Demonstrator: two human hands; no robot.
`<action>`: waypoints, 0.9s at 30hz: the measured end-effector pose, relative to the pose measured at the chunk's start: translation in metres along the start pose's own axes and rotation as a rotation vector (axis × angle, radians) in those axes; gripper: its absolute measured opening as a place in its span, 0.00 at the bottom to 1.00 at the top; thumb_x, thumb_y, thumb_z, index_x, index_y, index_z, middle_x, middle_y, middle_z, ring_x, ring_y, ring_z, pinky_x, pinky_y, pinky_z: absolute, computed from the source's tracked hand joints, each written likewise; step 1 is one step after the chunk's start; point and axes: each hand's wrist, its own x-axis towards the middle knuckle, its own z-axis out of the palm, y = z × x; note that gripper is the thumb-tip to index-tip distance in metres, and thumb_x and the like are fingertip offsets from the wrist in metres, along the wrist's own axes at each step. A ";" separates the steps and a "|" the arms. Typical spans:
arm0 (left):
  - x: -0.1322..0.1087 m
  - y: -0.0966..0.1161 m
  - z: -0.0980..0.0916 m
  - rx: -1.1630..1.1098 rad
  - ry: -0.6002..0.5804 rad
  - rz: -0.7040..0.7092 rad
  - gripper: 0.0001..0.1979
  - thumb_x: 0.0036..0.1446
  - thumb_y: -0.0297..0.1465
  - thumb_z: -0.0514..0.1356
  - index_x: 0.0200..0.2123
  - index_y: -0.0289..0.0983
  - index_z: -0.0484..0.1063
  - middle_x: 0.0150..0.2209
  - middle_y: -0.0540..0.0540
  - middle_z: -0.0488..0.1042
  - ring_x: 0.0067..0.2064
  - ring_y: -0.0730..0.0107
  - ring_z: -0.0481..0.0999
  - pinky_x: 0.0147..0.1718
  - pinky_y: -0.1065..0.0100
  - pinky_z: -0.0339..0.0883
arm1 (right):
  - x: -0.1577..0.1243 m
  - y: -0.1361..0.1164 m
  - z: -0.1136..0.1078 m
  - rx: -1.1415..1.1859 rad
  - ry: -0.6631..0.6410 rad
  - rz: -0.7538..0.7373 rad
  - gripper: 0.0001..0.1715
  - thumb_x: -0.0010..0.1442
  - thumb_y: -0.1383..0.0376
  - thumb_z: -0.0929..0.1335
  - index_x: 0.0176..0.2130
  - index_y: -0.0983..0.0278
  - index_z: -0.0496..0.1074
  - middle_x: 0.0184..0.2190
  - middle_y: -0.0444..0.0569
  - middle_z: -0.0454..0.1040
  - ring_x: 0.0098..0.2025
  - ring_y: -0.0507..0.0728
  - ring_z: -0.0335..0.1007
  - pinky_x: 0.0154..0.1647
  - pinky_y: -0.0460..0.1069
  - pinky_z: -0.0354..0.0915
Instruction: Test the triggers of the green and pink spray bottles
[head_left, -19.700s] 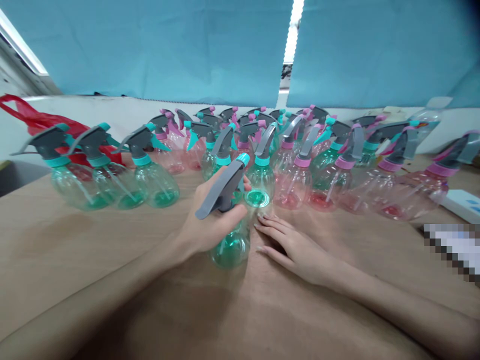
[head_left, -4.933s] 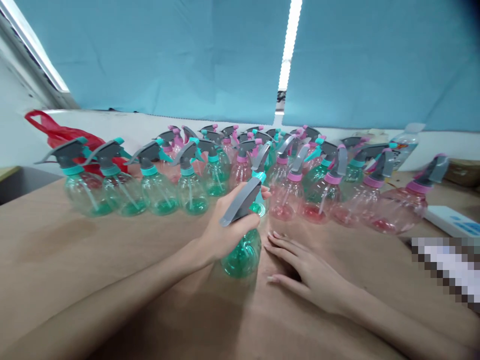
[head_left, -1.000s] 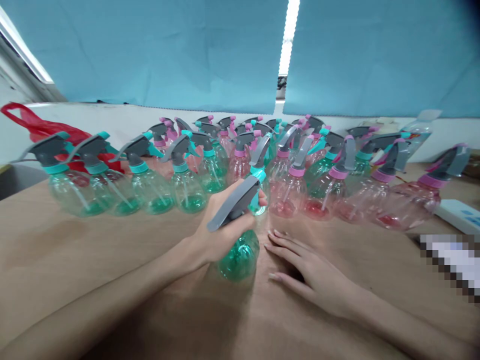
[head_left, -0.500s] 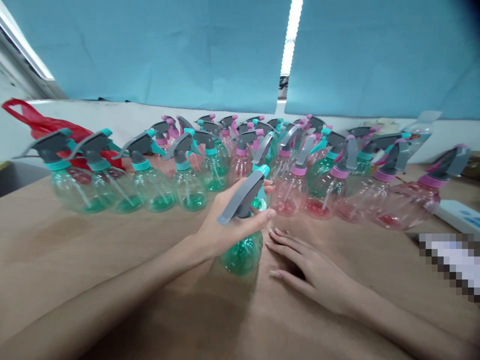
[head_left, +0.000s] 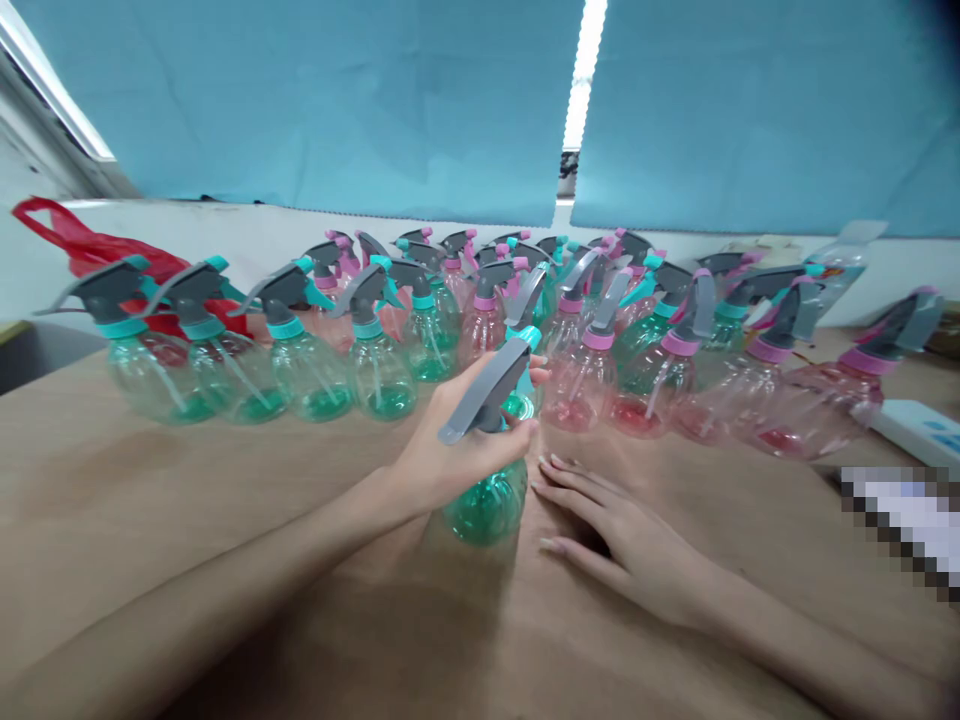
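Note:
My left hand (head_left: 457, 440) is wrapped round the neck of a green spray bottle (head_left: 487, 505) with a grey and teal trigger head, near the middle of the table. The bottle stands slightly tilted, and the fingers beyond its neck are partly hidden. To the right of it, my right hand (head_left: 615, 530) lies on the wooden table (head_left: 300, 620) with its fingers apart and nothing in them. Just behind the held bottle are other spray bottles, among them a green one (head_left: 382, 385) and a pink one (head_left: 579, 390).
Several green and pink spray bottles stand in rows across the back. A red plastic bag (head_left: 97, 245) lies at the back left. On the right are a white box (head_left: 919, 430), a pixelated flat object (head_left: 907, 520) and a clear bottle (head_left: 844, 265).
My left thumb has drawn in slightly closer to the bottle's neck. The background has shifted a little to the right at the left side. My right hand has stayed in place.

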 end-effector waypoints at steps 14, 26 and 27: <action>0.004 -0.004 -0.001 -0.044 -0.099 0.032 0.29 0.51 0.25 0.61 0.58 0.39 0.60 0.57 0.41 0.70 0.35 0.73 0.77 0.36 0.69 0.75 | 0.001 -0.002 -0.002 -0.049 -0.030 0.007 0.34 0.67 0.48 0.60 0.65 0.63 0.60 0.67 0.52 0.57 0.69 0.61 0.49 0.67 0.61 0.53; 0.001 0.003 -0.006 0.076 -0.083 0.050 0.24 0.53 0.27 0.56 0.55 0.41 0.65 0.52 0.46 0.74 0.31 0.73 0.72 0.32 0.69 0.71 | 0.001 -0.002 -0.002 -0.046 -0.040 -0.002 0.34 0.67 0.48 0.60 0.64 0.64 0.61 0.66 0.52 0.57 0.69 0.61 0.49 0.67 0.61 0.53; 0.000 0.003 -0.006 0.078 -0.083 0.055 0.24 0.53 0.27 0.56 0.55 0.41 0.65 0.52 0.46 0.73 0.31 0.73 0.72 0.32 0.69 0.71 | 0.001 -0.002 -0.002 -0.046 -0.038 -0.002 0.34 0.67 0.48 0.60 0.64 0.64 0.61 0.66 0.53 0.57 0.69 0.61 0.49 0.67 0.61 0.53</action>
